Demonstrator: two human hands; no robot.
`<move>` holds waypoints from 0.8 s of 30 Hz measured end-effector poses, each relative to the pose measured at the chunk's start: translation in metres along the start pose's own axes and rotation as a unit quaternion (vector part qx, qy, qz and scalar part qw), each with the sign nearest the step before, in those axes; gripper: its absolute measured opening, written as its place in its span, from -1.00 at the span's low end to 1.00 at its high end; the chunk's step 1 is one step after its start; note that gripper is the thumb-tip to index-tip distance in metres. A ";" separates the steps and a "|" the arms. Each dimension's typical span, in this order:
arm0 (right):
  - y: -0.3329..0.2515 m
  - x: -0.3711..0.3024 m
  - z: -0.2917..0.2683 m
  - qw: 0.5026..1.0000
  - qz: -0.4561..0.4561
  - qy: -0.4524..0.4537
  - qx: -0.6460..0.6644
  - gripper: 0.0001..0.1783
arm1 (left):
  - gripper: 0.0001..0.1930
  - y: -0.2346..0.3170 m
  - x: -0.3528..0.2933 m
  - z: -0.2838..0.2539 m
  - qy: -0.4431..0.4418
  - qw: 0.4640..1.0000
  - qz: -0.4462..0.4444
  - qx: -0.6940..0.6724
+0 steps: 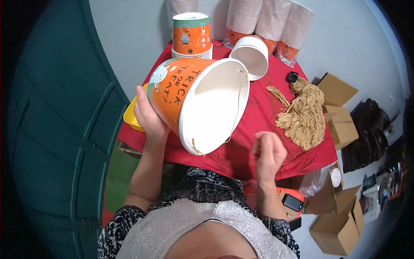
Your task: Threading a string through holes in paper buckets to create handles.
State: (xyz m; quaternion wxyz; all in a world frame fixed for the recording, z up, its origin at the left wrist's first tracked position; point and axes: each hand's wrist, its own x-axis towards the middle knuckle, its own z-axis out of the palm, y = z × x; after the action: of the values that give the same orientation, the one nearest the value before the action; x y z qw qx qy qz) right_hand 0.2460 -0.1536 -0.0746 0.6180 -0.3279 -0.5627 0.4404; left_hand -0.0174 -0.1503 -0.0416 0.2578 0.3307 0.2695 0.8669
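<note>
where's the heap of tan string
In the head view, the string lies on the right side of the red cloth, with a small black object at its far end.

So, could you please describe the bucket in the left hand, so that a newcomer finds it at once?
Find the red table. Over it, the person's left hand holds a tilted orange bucket, its white inside turned rightward. Unlike the buckets at the back of the table, it is held by hand, and a tan cord is attached at its rim.
</note>
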 end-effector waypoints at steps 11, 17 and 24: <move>-0.036 0.006 0.022 0.932 -0.169 -0.306 -0.094 -0.64 | -0.49 -0.017 -0.004 -0.015 -0.062 0.995 0.031 0.076; -0.027 0.010 0.025 0.914 -0.089 -0.396 0.006 -0.74 | -0.52 -0.028 -0.012 -0.007 -0.031 0.998 0.008 0.054; -0.013 0.011 0.022 0.904 -0.001 -0.417 0.098 -0.79 | -0.54 -0.022 -0.013 -0.008 -0.059 0.995 0.023 0.077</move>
State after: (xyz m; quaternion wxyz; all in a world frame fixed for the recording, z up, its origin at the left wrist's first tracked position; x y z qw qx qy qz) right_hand 0.2260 -0.1512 -0.0551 0.3566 -0.0512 -0.7233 0.5891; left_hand -0.0086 -0.1455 -0.0663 0.2272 0.4061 0.3121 0.8283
